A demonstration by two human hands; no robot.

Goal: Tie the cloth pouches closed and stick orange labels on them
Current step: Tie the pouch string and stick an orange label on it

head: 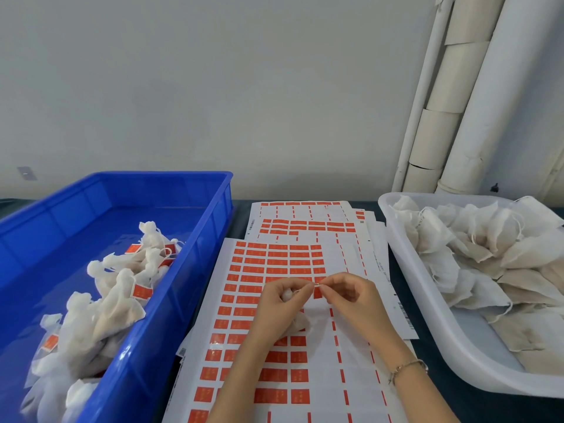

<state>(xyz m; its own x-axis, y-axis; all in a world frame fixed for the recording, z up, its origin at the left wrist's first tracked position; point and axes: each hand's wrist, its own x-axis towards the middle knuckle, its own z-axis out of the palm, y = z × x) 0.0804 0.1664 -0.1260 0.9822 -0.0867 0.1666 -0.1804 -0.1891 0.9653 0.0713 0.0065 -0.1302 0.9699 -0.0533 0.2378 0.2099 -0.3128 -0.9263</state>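
My left hand [279,300] grips a white cloth pouch [297,325] by its neck above the label sheet [274,261]. My right hand [348,293] pinches the pouch's thin drawstring and an orange label [317,292] hangs at the pinch, right where both hands' fingertips meet. Rows of orange labels cover the sheet's left part. The pouch's body is mostly hidden behind my left hand.
A blue crate [189,270] on the left holds several tied pouches with orange labels [142,291]. A white tub [427,300] on the right is filled with untied cloth pouches [488,248]. More label sheets [305,218] lie behind. White pipes [457,102] run up the wall.
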